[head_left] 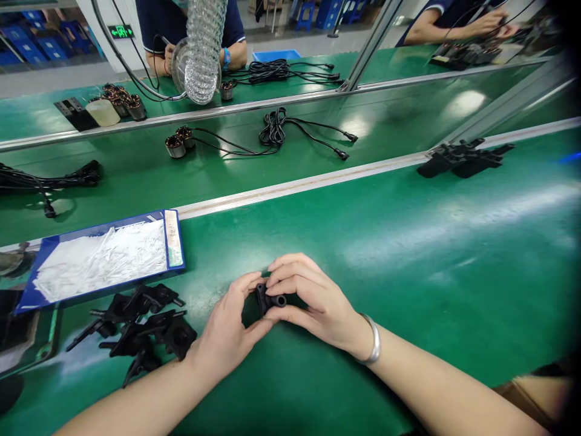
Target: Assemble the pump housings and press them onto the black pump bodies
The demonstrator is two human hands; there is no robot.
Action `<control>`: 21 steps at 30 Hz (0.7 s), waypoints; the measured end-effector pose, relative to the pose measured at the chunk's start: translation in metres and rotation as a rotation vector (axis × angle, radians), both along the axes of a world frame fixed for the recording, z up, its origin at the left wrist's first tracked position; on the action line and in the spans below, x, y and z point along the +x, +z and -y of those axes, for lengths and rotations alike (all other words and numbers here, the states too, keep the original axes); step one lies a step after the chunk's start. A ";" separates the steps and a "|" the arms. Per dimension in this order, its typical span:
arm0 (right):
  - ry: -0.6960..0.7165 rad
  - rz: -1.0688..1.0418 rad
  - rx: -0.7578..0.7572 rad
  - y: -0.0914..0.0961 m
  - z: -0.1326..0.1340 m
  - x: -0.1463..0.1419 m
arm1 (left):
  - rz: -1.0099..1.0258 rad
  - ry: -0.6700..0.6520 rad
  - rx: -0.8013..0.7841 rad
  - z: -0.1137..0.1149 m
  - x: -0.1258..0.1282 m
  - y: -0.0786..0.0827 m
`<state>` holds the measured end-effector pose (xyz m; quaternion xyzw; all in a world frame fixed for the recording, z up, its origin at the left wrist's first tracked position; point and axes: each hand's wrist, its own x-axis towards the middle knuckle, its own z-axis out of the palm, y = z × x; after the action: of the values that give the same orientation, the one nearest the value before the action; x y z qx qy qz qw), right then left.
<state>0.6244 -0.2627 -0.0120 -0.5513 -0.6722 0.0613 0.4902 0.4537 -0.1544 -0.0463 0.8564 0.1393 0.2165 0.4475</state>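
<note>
Both of my hands meet over the green table near its front edge and pinch one small black plastic part (269,300) between their fingertips. My left hand (229,330) curls around the part from the left. My right hand (313,300), with a silver bangle on its wrist, closes on it from the right and above. Part of the piece is hidden behind my fingers. A pile of similar black plastic parts (140,327) lies just left of my left hand.
A blue tray (175,242) of thin white pieces sits at the left. Two more black parts (463,158) lie at the far right by the metal rail. Coiled black cables (275,130) and copper motor coils (179,142) rest on the conveyor belt. Other people work across the line.
</note>
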 end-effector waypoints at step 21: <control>-0.213 -0.046 -0.200 -0.013 -0.002 -0.026 | 0.151 -0.030 0.058 -0.003 0.009 0.001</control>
<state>0.5981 -0.2610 -0.0254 -0.6641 -0.5891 0.0886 0.4518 0.4631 -0.1510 -0.0452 0.8521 0.0861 0.2779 0.4350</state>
